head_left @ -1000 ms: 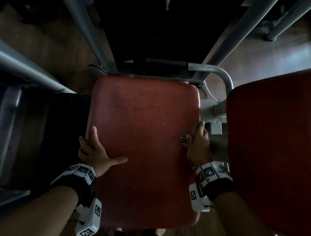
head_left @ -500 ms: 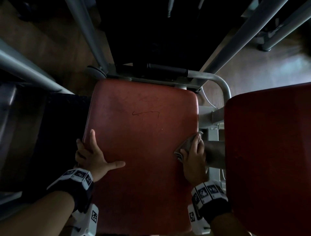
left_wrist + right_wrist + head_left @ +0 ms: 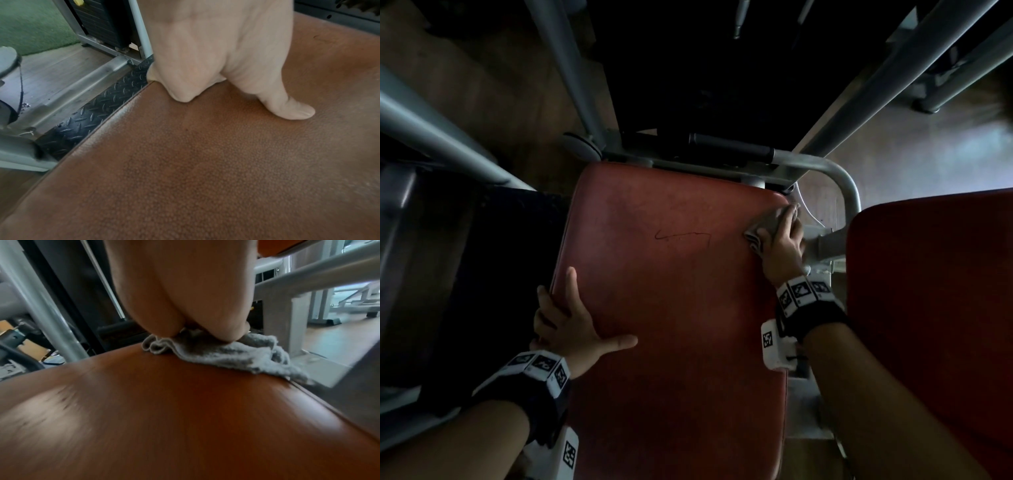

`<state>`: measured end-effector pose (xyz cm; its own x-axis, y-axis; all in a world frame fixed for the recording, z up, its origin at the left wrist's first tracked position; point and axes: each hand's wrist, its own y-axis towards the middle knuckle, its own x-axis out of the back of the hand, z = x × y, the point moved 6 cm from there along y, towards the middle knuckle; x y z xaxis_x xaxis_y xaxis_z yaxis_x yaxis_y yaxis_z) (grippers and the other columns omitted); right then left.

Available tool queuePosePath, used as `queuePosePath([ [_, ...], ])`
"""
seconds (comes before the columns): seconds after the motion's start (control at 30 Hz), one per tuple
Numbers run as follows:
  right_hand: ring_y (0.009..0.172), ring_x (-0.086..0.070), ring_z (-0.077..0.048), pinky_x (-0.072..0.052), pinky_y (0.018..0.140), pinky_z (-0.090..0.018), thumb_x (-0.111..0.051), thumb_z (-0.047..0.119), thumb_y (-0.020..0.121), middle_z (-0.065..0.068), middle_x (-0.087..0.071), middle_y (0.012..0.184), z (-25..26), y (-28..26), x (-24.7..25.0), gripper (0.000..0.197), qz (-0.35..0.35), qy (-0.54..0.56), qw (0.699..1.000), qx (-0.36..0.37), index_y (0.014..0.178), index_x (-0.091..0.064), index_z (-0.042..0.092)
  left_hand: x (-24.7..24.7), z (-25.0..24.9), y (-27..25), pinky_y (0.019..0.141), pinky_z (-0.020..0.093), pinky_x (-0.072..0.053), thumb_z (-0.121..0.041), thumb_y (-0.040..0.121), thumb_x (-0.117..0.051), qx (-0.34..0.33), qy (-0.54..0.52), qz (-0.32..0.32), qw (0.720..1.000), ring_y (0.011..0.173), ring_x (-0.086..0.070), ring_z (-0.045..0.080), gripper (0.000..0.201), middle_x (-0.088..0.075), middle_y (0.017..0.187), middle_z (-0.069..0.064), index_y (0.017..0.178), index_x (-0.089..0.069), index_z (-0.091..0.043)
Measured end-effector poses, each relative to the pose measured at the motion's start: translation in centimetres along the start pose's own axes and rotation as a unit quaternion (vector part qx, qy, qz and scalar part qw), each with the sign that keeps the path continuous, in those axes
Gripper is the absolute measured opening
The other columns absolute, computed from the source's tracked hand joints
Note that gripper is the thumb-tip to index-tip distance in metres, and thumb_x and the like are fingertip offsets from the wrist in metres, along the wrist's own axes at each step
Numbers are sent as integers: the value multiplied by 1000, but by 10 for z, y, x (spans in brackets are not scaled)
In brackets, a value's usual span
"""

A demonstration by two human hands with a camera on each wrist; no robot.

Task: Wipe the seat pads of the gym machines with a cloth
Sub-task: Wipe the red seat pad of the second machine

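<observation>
A red seat pad (image 3: 671, 308) with a thin dark scratch fills the middle of the head view. My left hand (image 3: 571, 322) rests on its near left edge. Thumb and forefinger lie straight on the pad (image 3: 205, 162), and the other fingers bend over the side. My right hand (image 3: 784, 240) presses a bunched grey cloth (image 3: 774, 219) onto the pad's far right corner. In the right wrist view the cloth (image 3: 236, 353) is gathered under the palm (image 3: 185, 288) and spills over the pad's right edge (image 3: 164, 418).
A second red pad (image 3: 935, 308) stands close on the right, across a narrow gap with grey frame parts. A curved grey tube (image 3: 846, 185) and a black handle grip (image 3: 729, 147) lie beyond the pad. Slanting grey bars (image 3: 431, 137) and a black tread plate (image 3: 98, 113) flank the left.
My right hand has slid the cloth along the pad's right edge, away from me, up to the far right corner. My left hand has stayed where it was.
</observation>
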<state>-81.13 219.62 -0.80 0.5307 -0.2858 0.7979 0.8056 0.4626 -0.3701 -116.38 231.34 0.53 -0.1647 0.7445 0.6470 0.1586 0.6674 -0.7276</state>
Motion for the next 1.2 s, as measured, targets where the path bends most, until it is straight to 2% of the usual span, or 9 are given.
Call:
queuePosePath([
  [0.13,140,-21,-42,-20,110,-58,-35,44,100,-14,-7,159,-11,-26,-11,72,-17,-34,999,0,153,9,23,0,1,1,108,69,-19,-75,31,-81,-2,-3,-3,1000,143,2,46,160,32,153,13,126,45,-53],
  [0.23,140,-21,-43,-19,110,-59,-34,47,99,-15,-5,159,-9,-15,-13,75,-10,-25,1000,-16,153,11,22,0,2,1,109,68,-18,-75,33,-80,-2,-3,0,1000,143,3,46,159,33,152,11,127,45,-53],
  [0.5,140,-19,-45,-17,110,-60,-36,52,97,-10,-3,160,-19,-14,-17,75,9,-18,999,-33,152,12,33,1,0,0,110,67,-19,-74,37,-80,3,3,3,1000,144,3,44,157,34,151,12,123,49,-51],
  [0.6,143,-16,-37,-19,111,-62,-32,61,91,-5,-3,161,-26,-12,-21,77,2,-43,999,-25,154,-1,28,1,1,0,109,66,-20,-75,38,-79,7,1,5,1000,144,3,44,157,36,151,12,126,48,-49],
  [0.7,144,-16,-31,-18,115,-50,-34,57,94,-6,-12,159,-10,16,-11,71,-11,-3,1000,-22,153,-10,25,0,2,1,110,67,-17,-75,37,-80,3,-12,18,1000,144,7,44,157,40,150,11,123,49,-51],
  [0.87,138,-19,-35,-19,107,-63,-23,52,98,2,-21,152,36,66,-6,43,43,-130,989,50,140,-24,42,0,2,2,110,65,-19,-76,37,-78,0,-11,12,1000,144,6,43,156,41,149,11,123,50,-50],
  [0.93,136,-21,-32,-16,108,-60,-26,49,99,3,-29,150,61,67,-12,42,49,-179,973,137,140,-30,39,0,2,2,110,65,-19,-75,38,-79,1,-11,10,1000,144,6,43,157,41,149,11,121,51,-50],
  [1.03,135,-24,-27,-14,109,-57,-31,48,100,6,-33,148,98,55,-32,48,86,-218,934,271,147,-24,41,0,3,3,109,65,-18,-75,36,-79,2,-13,10,1000,144,7,43,157,42,148,10,121,51,-51],
  [1.2,137,-28,-24,-18,110,-44,-39,47,99,8,-35,149,109,61,-26,54,140,-236,908,316,149,-19,44,-1,4,3,110,65,-17,-76,38,-79,-4,-20,20,1000,145,10,42,156,45,146,10,122,51,-51],
])
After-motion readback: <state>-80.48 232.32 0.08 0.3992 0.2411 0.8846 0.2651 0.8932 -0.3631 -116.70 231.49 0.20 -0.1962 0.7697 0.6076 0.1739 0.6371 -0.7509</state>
